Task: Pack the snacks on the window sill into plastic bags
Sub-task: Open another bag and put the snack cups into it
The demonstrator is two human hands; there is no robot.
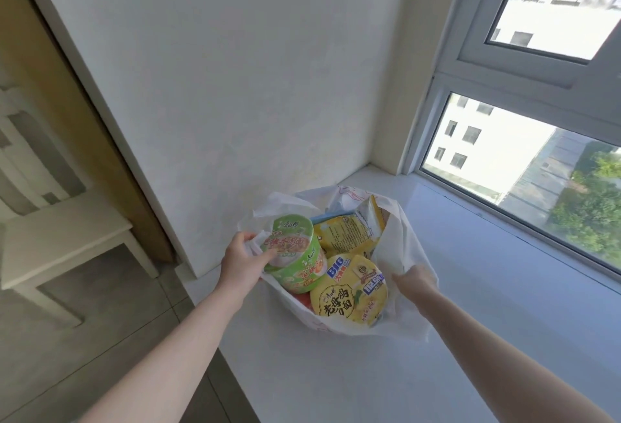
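Observation:
A white plastic bag stands open on the white window sill. Inside it lie a green instant-noodle cup tilted on its side, a yellow noodle cup with its lid facing up, and a yellow snack packet behind them. A blue edge and something red show under these. My left hand grips the bag's left rim, thumb against the green cup. My right hand holds the bag's right rim, its fingers hidden by the plastic.
The window runs along the sill's right side, and a white wall rises behind the bag. Left of the sill the floor drops away, with a pale table standing there.

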